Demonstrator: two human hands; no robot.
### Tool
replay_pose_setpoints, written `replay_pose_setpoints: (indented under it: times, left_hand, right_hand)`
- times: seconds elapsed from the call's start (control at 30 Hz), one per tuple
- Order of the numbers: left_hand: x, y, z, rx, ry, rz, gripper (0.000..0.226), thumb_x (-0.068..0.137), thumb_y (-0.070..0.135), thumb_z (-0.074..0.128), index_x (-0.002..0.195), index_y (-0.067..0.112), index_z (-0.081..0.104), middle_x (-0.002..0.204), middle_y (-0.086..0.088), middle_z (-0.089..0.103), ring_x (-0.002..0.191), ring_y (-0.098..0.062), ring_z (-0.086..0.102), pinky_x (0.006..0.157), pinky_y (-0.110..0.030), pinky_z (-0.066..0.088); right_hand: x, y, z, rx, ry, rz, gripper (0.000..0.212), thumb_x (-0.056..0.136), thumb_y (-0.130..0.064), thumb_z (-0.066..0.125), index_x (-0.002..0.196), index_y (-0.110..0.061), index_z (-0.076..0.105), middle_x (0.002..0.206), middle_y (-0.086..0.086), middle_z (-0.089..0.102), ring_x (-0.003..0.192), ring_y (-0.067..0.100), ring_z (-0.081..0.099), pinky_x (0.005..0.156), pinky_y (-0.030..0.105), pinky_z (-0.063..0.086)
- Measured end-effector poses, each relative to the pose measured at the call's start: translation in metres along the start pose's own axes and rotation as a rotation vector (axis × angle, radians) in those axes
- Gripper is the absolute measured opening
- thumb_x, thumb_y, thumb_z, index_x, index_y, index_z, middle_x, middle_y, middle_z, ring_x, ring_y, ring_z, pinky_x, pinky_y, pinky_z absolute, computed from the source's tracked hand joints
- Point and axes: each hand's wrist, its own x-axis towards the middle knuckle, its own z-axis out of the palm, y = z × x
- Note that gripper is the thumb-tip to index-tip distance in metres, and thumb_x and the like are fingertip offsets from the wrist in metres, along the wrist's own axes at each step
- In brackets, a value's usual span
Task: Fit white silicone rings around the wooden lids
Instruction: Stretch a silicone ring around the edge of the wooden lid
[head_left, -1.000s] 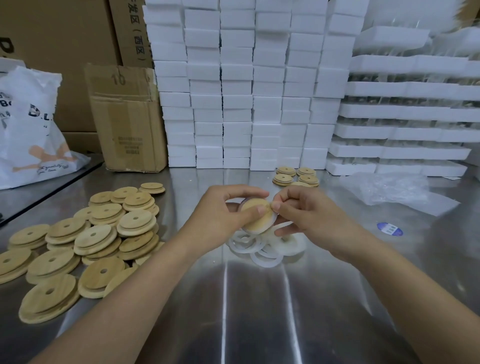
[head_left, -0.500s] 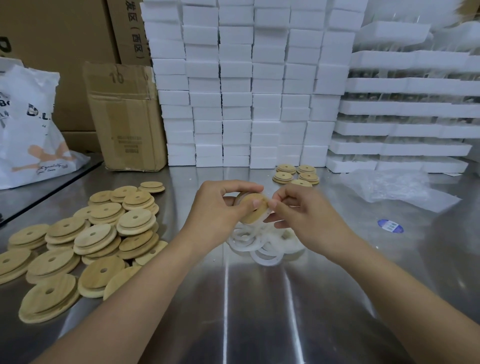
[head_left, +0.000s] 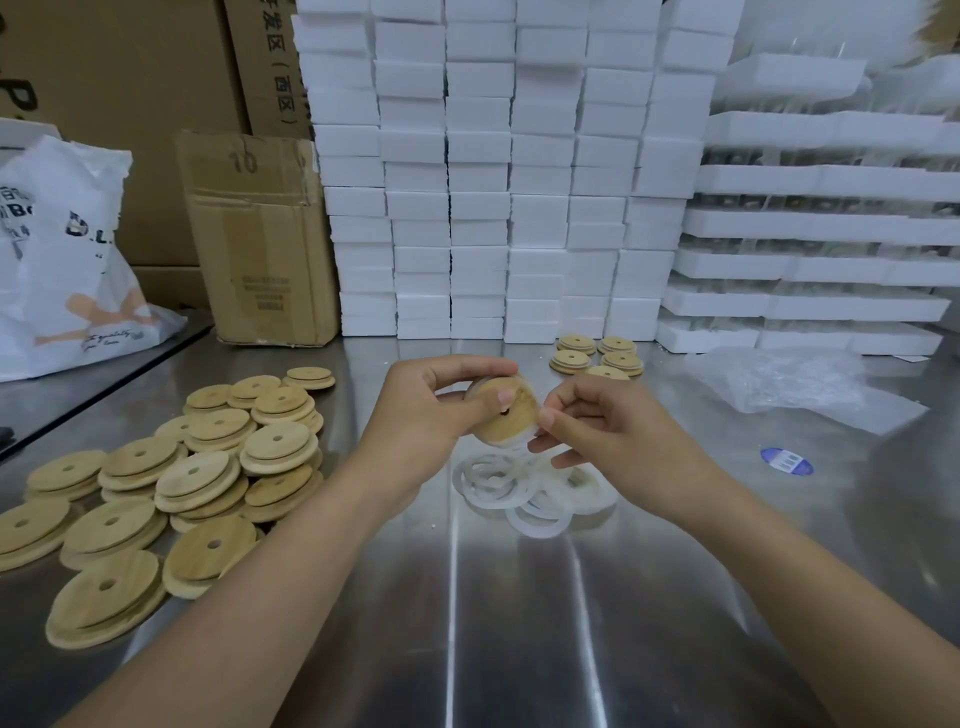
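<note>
We record lids (head_left: 197, 478) piled on the bench (head_left: 519, 623) at left, loose rings (head_left: 524, 499) at centre, a smaller lid cluster (head_left: 571, 360) behind them, and blocks (head_left: 478, 208) stacked along the back.

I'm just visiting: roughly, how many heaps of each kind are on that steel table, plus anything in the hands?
Heaps of wooden lids: 2 (large at left, small at back)
Heap of white rings: 1
Held lid, gripped by left hand and right hand: 1
Total: 4

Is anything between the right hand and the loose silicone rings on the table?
Nothing visible. The silicone rings lie loose on the steel table just below the right hand; the wooden lid is held higher by the left hand.
</note>
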Motion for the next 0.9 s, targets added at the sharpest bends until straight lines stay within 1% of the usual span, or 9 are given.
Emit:
replay_pose_setpoints:
  times: [0.13,0.3,0.4,0.5,0.57,0.67,0.73,0.8,0.9]
  left_hand:
    - [0.002,-0.001,0.002,-0.022,0.039,0.003,0.020,0.089,0.012,0.086,0.103,0.028,0.086,0.105,0.000,0.083,0.100,-0.020,0.080,0.084,-0.030,0.065]
    - [0.001,0.001,0.004,-0.049,0.064,-0.020,0.020,0.088,0.011,0.086,0.102,0.026,0.086,0.106,-0.001,0.083,0.100,-0.022,0.080,0.086,-0.034,0.066]
    - [0.002,0.005,0.003,-0.082,0.098,-0.018,0.020,0.087,0.009,0.086,0.098,0.026,0.086,0.105,-0.001,0.083,0.100,-0.021,0.080,0.085,-0.035,0.067]
    - [0.002,0.010,0.000,-0.103,0.092,-0.018,0.019,0.087,0.008,0.086,0.098,0.024,0.087,0.106,-0.001,0.083,0.098,-0.021,0.080,0.082,-0.033,0.067]
    - [0.002,0.012,-0.001,-0.121,0.087,-0.026,0.019,0.087,0.008,0.086,0.099,0.022,0.086,0.105,-0.002,0.083,0.096,-0.020,0.080,0.078,-0.030,0.065]
    - [0.003,0.011,-0.001,-0.134,0.077,-0.042,0.018,0.088,0.010,0.085,0.100,0.023,0.086,0.107,-0.002,0.083,0.097,-0.019,0.080,0.077,-0.028,0.063]
    - [0.003,0.009,0.000,-0.172,0.078,-0.049,0.017,0.089,0.011,0.084,0.101,0.024,0.086,0.107,-0.003,0.082,0.095,-0.018,0.080,0.076,-0.027,0.063]
    - [0.004,0.007,0.001,-0.235,0.091,-0.057,0.017,0.090,0.011,0.083,0.102,0.024,0.085,0.106,-0.004,0.081,0.094,-0.018,0.079,0.074,-0.027,0.062]
    - [0.004,0.005,0.002,-0.297,0.094,-0.065,0.018,0.093,0.009,0.080,0.107,0.021,0.082,0.107,-0.006,0.080,0.094,-0.019,0.078,0.074,-0.028,0.062]
  right_hand:
    - [-0.002,0.003,0.007,0.044,0.020,0.025,0.016,0.097,-0.020,0.074,0.094,-0.005,0.069,0.093,0.009,0.078,0.090,0.019,0.080,0.079,0.042,0.065]
    - [-0.002,0.003,0.012,0.094,0.033,0.025,0.016,0.102,-0.015,0.067,0.098,0.001,0.064,0.100,0.016,0.077,0.090,0.021,0.080,0.085,0.042,0.062]
    - [-0.003,-0.001,0.008,0.110,-0.005,0.029,0.018,0.103,-0.013,0.066,0.099,0.004,0.062,0.100,0.016,0.077,0.093,0.021,0.080,0.087,0.041,0.060]
    - [-0.003,-0.005,0.005,0.071,-0.025,0.015,0.017,0.102,-0.014,0.067,0.097,0.002,0.064,0.101,0.016,0.076,0.095,0.019,0.080,0.088,0.042,0.059]
    - [-0.004,-0.008,0.004,0.065,-0.049,0.010,0.017,0.102,-0.015,0.067,0.097,0.001,0.065,0.101,0.014,0.076,0.096,0.019,0.080,0.088,0.042,0.059]
    - [-0.005,-0.009,0.003,0.114,-0.049,0.029,0.017,0.101,-0.018,0.070,0.098,-0.001,0.067,0.100,0.010,0.079,0.096,0.020,0.080,0.088,0.043,0.059]
    - [-0.006,-0.009,0.004,0.142,-0.012,0.041,0.016,0.099,-0.018,0.072,0.098,-0.002,0.069,0.100,0.010,0.080,0.094,0.020,0.080,0.086,0.042,0.060]
    - [-0.007,-0.010,0.007,0.149,0.016,0.041,0.015,0.097,-0.018,0.074,0.097,-0.003,0.071,0.098,0.009,0.080,0.091,0.019,0.080,0.081,0.038,0.061]
    - [-0.007,-0.009,0.013,0.167,0.055,0.038,0.020,0.094,-0.020,0.078,0.096,0.000,0.072,0.095,0.010,0.079,0.087,0.019,0.080,0.072,0.030,0.062]
